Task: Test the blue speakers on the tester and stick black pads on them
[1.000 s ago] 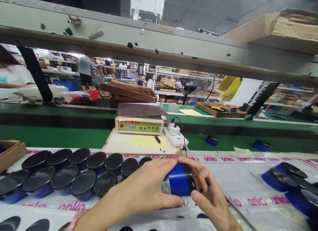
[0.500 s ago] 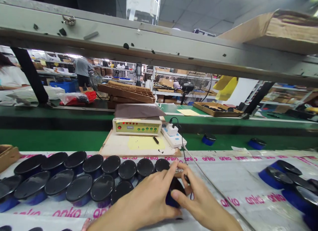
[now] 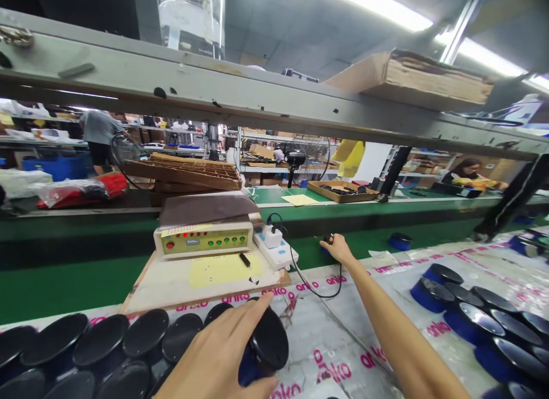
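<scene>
My left hand is closed around a round blue device with a black lid, tilted on edge at the front of the bench. Stretched far forward, my right hand has its fingers on another round blue-and-black device on the green belt. A thin black cable runs from the white plug to that same hand; its end is hidden by the fingers. Rows of similar devices stand to the left of my left hand.
More round devices stand grouped at the right. Another device sits on the green belt. Behind the left rows is a tester box with lit buttons, beside a power strip. A metal shelf beam crosses overhead. People are in the background.
My right hand has left the device near my left hand and reached forward to the one on the belt, drawing the cable along. My left hand keeps its device. The view has swung right.
</scene>
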Demonstrator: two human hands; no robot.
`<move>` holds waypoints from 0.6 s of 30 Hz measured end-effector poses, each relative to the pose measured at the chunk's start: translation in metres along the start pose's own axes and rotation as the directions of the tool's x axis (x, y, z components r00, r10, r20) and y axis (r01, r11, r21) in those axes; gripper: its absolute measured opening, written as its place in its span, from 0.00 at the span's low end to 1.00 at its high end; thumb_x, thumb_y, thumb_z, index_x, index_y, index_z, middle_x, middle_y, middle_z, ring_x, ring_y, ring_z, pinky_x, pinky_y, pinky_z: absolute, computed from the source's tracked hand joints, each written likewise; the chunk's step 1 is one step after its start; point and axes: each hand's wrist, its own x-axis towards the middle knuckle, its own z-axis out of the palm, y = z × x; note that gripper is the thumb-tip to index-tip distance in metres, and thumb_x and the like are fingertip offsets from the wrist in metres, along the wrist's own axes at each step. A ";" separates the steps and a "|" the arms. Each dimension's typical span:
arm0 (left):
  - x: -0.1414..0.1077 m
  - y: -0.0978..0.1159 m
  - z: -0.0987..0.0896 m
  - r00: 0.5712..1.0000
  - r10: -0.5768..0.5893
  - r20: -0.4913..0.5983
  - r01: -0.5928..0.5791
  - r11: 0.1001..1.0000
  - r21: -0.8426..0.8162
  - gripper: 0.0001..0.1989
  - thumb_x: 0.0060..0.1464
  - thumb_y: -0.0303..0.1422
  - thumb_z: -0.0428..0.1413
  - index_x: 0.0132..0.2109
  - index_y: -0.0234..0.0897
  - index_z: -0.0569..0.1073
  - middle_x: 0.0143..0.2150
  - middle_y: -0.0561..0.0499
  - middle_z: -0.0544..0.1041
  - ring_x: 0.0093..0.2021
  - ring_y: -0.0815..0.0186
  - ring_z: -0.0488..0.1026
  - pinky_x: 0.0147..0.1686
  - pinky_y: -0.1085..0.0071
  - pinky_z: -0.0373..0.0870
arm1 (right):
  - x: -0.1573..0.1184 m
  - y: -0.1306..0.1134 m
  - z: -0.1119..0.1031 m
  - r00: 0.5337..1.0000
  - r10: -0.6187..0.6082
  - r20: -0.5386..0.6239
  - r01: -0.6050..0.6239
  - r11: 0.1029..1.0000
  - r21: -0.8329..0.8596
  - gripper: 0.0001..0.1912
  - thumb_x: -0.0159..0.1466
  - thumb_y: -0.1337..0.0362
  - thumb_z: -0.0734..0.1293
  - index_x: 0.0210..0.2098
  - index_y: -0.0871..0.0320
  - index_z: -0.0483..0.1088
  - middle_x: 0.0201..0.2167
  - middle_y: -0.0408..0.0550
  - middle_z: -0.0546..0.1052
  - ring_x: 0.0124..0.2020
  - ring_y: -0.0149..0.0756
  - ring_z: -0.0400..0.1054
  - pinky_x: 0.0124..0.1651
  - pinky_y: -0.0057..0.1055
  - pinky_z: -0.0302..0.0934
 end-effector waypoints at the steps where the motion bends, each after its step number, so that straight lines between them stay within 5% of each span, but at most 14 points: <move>1: 0.000 -0.002 0.000 1.000 0.001 -0.019 -0.001 1.000 0.019 0.40 0.44 0.35 0.59 0.64 0.44 0.56 0.62 0.48 0.65 0.59 0.51 0.65 0.56 0.57 0.66 | 0.001 0.002 0.001 1.000 0.004 0.021 -0.003 1.000 -0.030 0.17 0.65 0.60 0.64 0.51 0.59 0.65 0.49 0.50 0.70 0.45 0.39 0.68 0.45 0.42 0.66; 6: -0.005 -0.015 0.003 0.988 0.058 -0.140 -0.048 0.996 0.077 0.40 0.46 0.36 0.59 0.65 0.52 0.52 0.62 0.54 0.65 0.59 0.51 0.65 0.52 0.60 0.71 | -0.026 0.034 -0.023 0.994 0.101 0.045 -0.089 0.974 -0.210 0.16 0.65 0.58 0.64 0.50 0.60 0.66 0.48 0.50 0.71 0.44 0.38 0.69 0.45 0.41 0.66; 13: -0.012 -0.004 0.003 0.980 0.088 -0.177 -0.106 0.990 -0.092 0.37 0.51 0.39 0.57 0.65 0.55 0.50 0.65 0.54 0.60 0.63 0.54 0.59 0.57 0.58 0.64 | -0.111 0.093 -0.075 0.907 0.369 -0.202 -0.420 0.815 -0.399 0.19 0.65 0.58 0.64 0.52 0.59 0.65 0.54 0.52 0.67 0.52 0.44 0.64 0.53 0.49 0.59; 16: -0.015 0.010 -0.002 0.984 -0.017 -0.180 -0.031 0.965 -0.261 0.39 0.49 0.36 0.59 0.65 0.53 0.51 0.65 0.52 0.60 0.63 0.54 0.59 0.58 0.57 0.61 | -0.125 0.085 -0.088 0.912 0.352 -0.209 -0.407 0.837 -0.365 0.17 0.64 0.62 0.64 0.51 0.62 0.65 0.54 0.56 0.67 0.54 0.49 0.61 0.55 0.54 0.54; 18: -0.016 0.017 -0.008 0.990 -0.070 -0.125 0.023 0.940 -0.341 0.43 0.44 0.34 0.61 0.65 0.52 0.51 0.62 0.52 0.64 0.60 0.55 0.63 0.58 0.58 0.63 | -0.129 0.061 -0.098 0.959 0.245 -0.139 -0.277 0.913 -0.299 0.17 0.64 0.61 0.63 0.49 0.66 0.65 0.50 0.61 0.69 0.52 0.54 0.63 0.53 0.55 0.55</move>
